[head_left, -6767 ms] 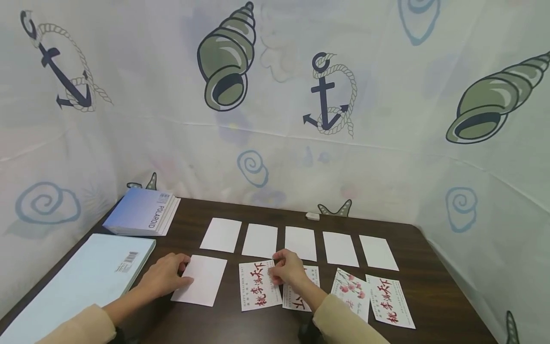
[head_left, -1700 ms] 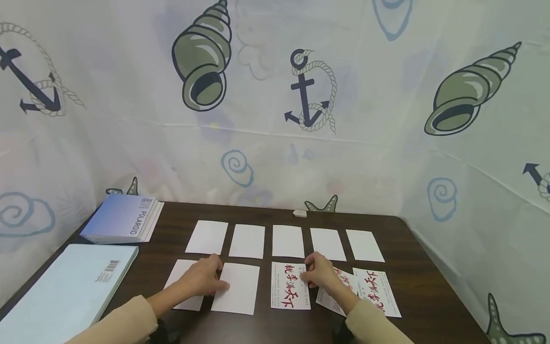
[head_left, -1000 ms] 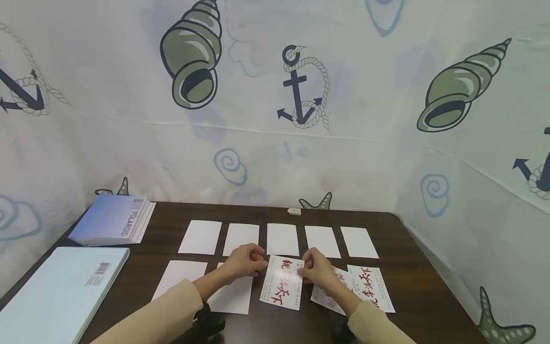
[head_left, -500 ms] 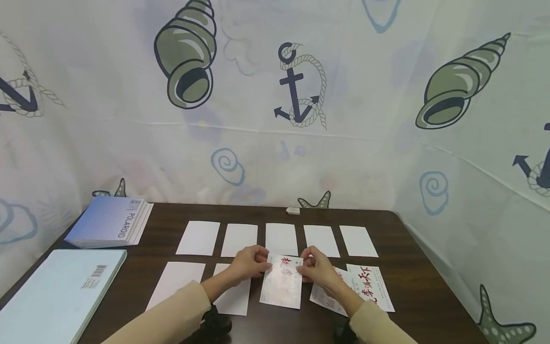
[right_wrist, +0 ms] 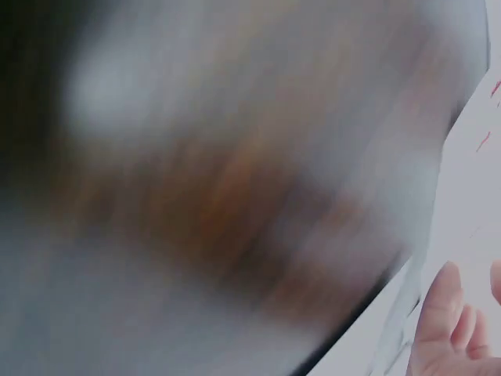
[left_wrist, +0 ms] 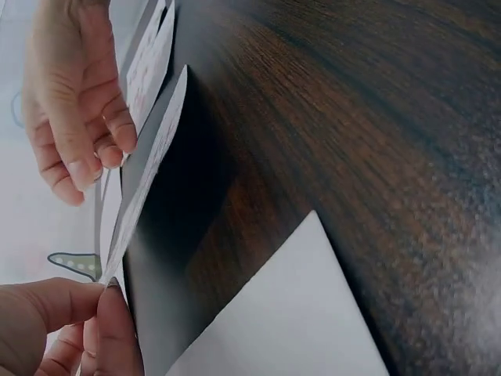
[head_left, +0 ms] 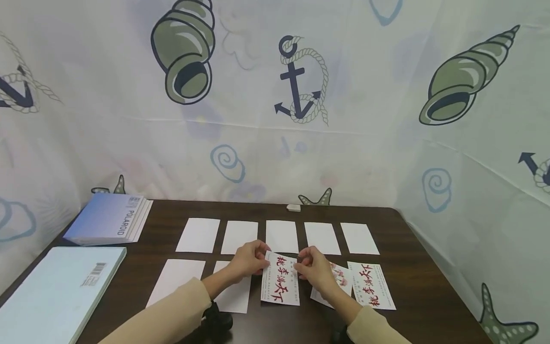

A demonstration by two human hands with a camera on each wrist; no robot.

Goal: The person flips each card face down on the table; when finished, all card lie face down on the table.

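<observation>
- Left hand [head_left: 248, 259] pinches the red-lettered card [head_left: 281, 285] at its far-left corner (lifted edge).
- Right hand [head_left: 315, 269] holds its far-right corner, fingers curled, above the dark table [head_left: 412, 306].

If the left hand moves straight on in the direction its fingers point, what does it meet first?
Probably the right hand, across the red-lettered card that the left hand pinches; depth is unclear.

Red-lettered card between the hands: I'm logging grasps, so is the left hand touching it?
Touching. The left wrist view shows the left hand pinching the red-lettered card at its raised corner between thumb and finger.
</observation>
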